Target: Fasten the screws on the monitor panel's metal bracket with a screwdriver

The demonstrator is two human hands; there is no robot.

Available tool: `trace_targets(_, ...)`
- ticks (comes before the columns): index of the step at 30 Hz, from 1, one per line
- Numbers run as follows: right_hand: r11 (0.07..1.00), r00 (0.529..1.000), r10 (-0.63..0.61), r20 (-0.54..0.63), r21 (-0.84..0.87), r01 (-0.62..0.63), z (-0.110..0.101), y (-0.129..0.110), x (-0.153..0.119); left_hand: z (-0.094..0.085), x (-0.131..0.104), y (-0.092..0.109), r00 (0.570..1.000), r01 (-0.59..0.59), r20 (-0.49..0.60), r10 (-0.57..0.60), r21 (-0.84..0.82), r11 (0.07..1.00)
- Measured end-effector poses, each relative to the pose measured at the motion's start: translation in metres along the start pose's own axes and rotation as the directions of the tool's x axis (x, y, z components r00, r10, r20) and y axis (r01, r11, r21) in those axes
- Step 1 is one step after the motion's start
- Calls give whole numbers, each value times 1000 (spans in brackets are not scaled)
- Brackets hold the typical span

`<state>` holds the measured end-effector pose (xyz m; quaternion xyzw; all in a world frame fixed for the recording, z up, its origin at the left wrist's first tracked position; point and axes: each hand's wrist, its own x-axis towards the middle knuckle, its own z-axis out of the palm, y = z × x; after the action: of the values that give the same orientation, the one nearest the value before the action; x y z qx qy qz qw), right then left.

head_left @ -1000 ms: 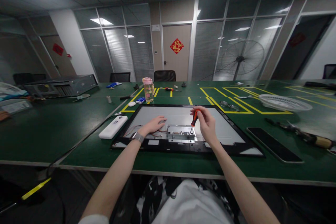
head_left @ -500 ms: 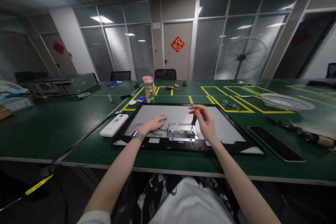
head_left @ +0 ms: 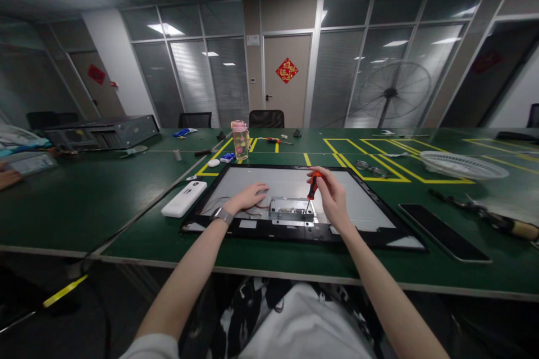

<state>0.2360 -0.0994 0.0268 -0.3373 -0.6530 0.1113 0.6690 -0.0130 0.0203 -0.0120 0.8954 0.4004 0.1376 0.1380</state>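
Two hands of the person were positioned over one display panel [head_left: 362, 193] in the head view. The panel lay flat on the green tabletop [head_left: 126, 196], at the near edge, with its pale face up inside a black border. A metal bracket [head_left: 290, 211] was located near the middle of the panel's near side.

The right hand [head_left: 332, 193] was clamped on a red-and-black screwdriver [head_left: 313, 185], fingers closed around the handle. The shaft was tilted slightly, pointing down to the right end of the bracket. Whether the tip was seated in a screw head could not be told.

The left hand [head_left: 249, 196] held no tool. Its fingers were extended over the panel, left of the bracket, beside loose wires [head_left: 255, 213].

A white power bank [head_left: 184, 199] lay left of the panel, and a black phone [head_left: 442, 233] lay to its right. A pink-lidded bottle [head_left: 241, 143] stood beyond the far edge.

The step in hand was judged to be screw work on the bracket. The next move called for an upright shaft, a tip aligned with the fastener, steady turning pressure, and wires clear of the tool.
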Motion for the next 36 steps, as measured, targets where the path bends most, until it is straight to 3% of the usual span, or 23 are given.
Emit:
trace_targets(8,994,992,-83,-98,-78,75,0,-2,1,-1,-1,1,1000,6,8,-5,-9,1000)
trace_targets(12,1000,987,-27,-158,-20,24,-2,-4,2,-2,-2,2,1000,9,5,-9,-15,1000)
trace_targets(19,988,991,51,-124,153,-32,0,-9,1,0,0,0,1000,2,-1,-2,-1,1000)
trace_targets(27,1000,996,-20,-90,-15,18,-1,-4,2,-2,-1,3,1000,2,3,-2,6,1000)
trace_targets(36,989,996,65,-58,136,-57,2,-3,1,-1,0,-1,1000,-4,15,4,1,1000)
